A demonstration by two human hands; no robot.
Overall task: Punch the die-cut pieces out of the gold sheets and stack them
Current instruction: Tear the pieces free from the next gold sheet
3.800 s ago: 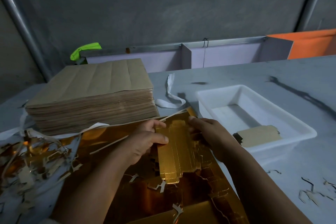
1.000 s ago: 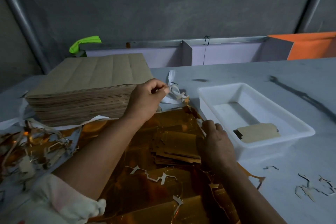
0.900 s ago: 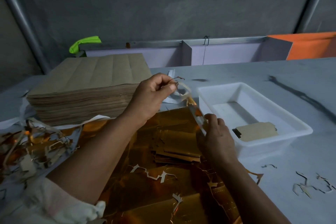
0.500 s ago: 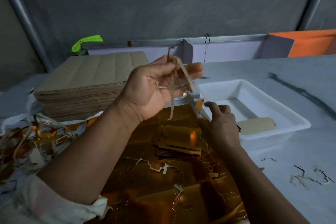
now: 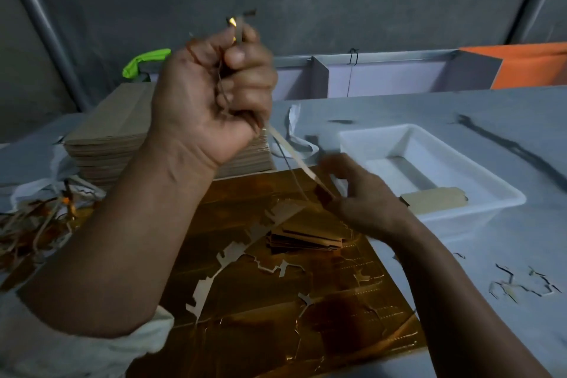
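Scrap stripping: left hand (image 5: 211, 101) raised, fingers (image 5: 248, 77) clenched round waste strip (image 5: 291, 156); right hand (image 5: 365, 199) blurred at strip's low end, grip unclear. Punched pieces (image 5: 310, 233) sit stacked on gold sheet (image 5: 276, 301) on desk (image 5: 460, 270). Next probably calls for tearing strip free and discarding it.

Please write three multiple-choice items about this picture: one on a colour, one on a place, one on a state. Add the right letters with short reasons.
1. What colour is the tray? A orange; B white; C green.
2. Where does the tray stand? A right of the gold sheet; B left of it; C on the brown pile.
3. What does the left hand do? A lies flat; B grips a scrap strip; C hangs empty.
1 B: its walls are white. 2 A: the sheet lies to its left. 3 B: it is clenched round the strip.
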